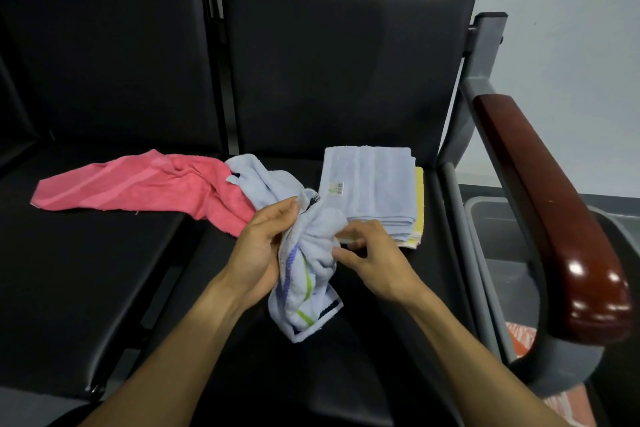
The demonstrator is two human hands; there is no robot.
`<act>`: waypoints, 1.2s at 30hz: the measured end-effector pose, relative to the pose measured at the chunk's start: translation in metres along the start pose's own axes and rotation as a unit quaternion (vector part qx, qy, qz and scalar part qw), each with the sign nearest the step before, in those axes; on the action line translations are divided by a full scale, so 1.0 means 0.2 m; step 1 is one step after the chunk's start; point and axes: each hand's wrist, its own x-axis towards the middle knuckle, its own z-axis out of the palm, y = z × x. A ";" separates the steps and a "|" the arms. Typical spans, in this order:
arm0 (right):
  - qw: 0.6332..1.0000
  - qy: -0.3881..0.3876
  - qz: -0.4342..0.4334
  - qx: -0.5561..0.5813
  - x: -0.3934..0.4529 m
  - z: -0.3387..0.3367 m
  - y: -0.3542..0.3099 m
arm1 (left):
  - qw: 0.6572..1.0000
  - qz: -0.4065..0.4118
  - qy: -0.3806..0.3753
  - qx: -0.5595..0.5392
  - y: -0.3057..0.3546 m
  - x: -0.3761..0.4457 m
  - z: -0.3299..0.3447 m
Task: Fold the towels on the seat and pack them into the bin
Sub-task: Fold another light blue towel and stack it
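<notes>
While I'm hunting for its corners: striped towel [306, 274] bunched above the seat [104, 288], left hand [258, 246] and right hand [372, 258] both pinching it.
Folded stack [369, 184]: parked behind, bin-ready.
Pink towel [138, 184]: crumpled, waiting.
Bin [498, 229]: right, past the armrest [540, 201].

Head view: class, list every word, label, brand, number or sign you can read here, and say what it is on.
No text here can be read.
Small tag on the folded light blue towel: a green mark and what looks like a barcode, too small and blurred to read.
Striped towel held in the left hand and right hand: coloured stripes only, no lettering visible.
</notes>
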 end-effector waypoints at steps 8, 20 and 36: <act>0.991 0.115 0.012 0.068 -0.01 -0.02 -0.06 | 0.990 0.035 0.117 0.064 0.01 0.03 -0.06; 0.981 0.097 -0.078 0.148 -0.04 -0.04 -0.18 | 0.901 0.111 -0.073 0.413 -0.10 0.02 -0.04; 0.980 -0.077 0.001 -0.185 -0.05 -0.06 -0.13 | 0.840 0.214 0.313 0.389 -0.04 0.06 -0.13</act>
